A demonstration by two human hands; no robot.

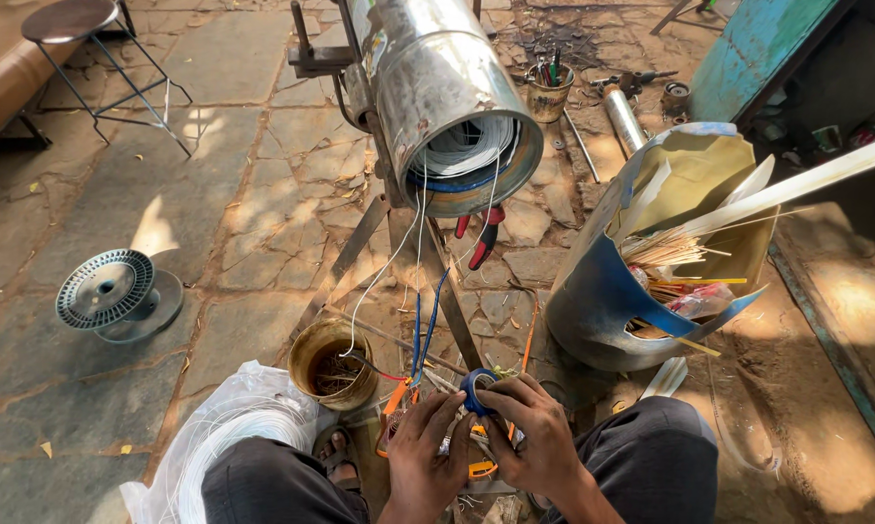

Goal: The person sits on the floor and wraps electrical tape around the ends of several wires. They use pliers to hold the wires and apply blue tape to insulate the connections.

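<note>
Between the hands (481, 442), seemingly blue tape roll (475, 390)

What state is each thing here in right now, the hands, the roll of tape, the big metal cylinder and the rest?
Left hand: fingers bent, at the wire ends.
Right hand: pinching the blue tape roll.
Metal cylinder: on its side on a stand, open end packed with windings, wires hanging out.
Small tin: upright, open.
Blue drum: cut open, tilted, stuffed with strips.
Spool: lying flat, bare.
Stool: upright.
</note>
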